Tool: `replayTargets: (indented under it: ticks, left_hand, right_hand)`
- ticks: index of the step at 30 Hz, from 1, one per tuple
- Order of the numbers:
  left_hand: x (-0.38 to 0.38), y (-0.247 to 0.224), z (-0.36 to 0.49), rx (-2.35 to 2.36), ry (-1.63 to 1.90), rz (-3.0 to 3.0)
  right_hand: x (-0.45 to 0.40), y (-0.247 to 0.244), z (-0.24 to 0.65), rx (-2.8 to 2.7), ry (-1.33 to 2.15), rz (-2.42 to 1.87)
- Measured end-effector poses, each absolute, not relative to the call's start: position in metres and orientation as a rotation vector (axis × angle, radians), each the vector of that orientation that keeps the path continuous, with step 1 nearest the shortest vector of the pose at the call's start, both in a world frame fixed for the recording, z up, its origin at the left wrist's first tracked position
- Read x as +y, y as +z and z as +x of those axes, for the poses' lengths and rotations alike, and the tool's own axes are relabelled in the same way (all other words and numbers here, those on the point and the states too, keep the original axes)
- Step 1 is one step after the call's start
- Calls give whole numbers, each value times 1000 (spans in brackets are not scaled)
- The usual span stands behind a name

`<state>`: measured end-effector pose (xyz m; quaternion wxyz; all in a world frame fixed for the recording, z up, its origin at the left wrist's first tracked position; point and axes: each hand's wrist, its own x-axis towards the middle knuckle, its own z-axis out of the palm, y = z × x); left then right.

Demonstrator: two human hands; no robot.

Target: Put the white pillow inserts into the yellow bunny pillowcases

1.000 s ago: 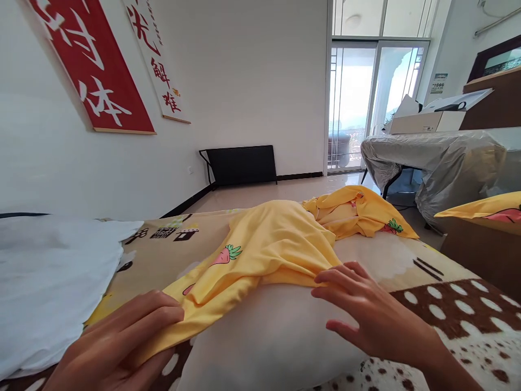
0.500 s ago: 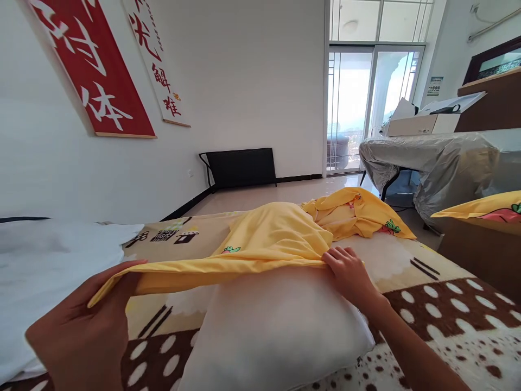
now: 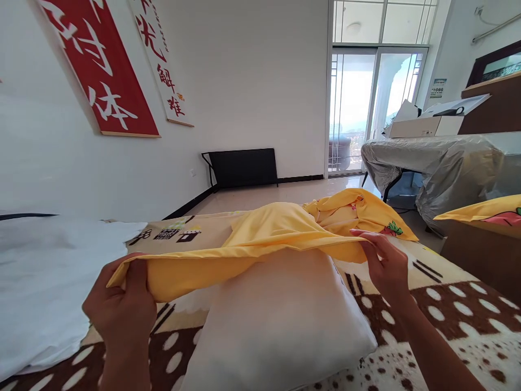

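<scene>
A white pillow lies on the patterned blanket in front of me, its far end inside a yellow pillowcase. The open edge of the case is stretched wide across the pillow. My left hand is closed on the left corner of that edge, thumb and fingers pinching the cloth. My right hand pinches the right corner, held off to the right of the pillow. The pillow's near half is bare. How far it reaches inside the case is hidden by the cloth.
Beyond the pillowcase lies more crumpled yellow cloth with a carrot print. White fabric spreads at the left over the brown and beige blanket. At right, a yellow printed cloth tops a cardboard box. A plastic-covered table stands behind.
My right hand has moved right and slightly up, from the pillow's edge to the case's right corner. My left hand has shifted right and the opening is pulled wider.
</scene>
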<state>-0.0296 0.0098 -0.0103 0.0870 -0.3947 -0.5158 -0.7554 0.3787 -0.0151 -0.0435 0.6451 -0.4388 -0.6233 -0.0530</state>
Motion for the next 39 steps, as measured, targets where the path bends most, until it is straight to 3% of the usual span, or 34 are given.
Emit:
replayTargets:
  ticks: [4,8,15,19,23,27,33,39]
  left_hand:
    - [2,-5,-21,-1339,-2497,-1096]
    - [-5,0,-10,-1255,-2480,-1105]
    - [39,23,-24,-1348,-1820,-1266]
    - [91,58,-36,-1406,-1522,-1368]
    - [150,69,-35,-1673,-1264,-1466]
    - [200,41,-33,-1960,-974,-1581]
    - [252,-38,-28,-2175,-508,-1802]
    - [244,-78,-26,-2322,-287,-1957]
  right_hand:
    - [-15,-48,378,-1242,420,-950]
    - [-1,-54,379,-1129,569,-904]
    - [46,-21,394,-1270,-147,-1140]
    - [111,16,402,-1581,-615,-1307]
    - [186,31,398,-1744,-862,-1499]
    - [241,12,387,-1880,-892,-1669]
    - [276,-59,370,-2068,-613,-2057]
    - [262,-103,369,-2203,-372,-2152]
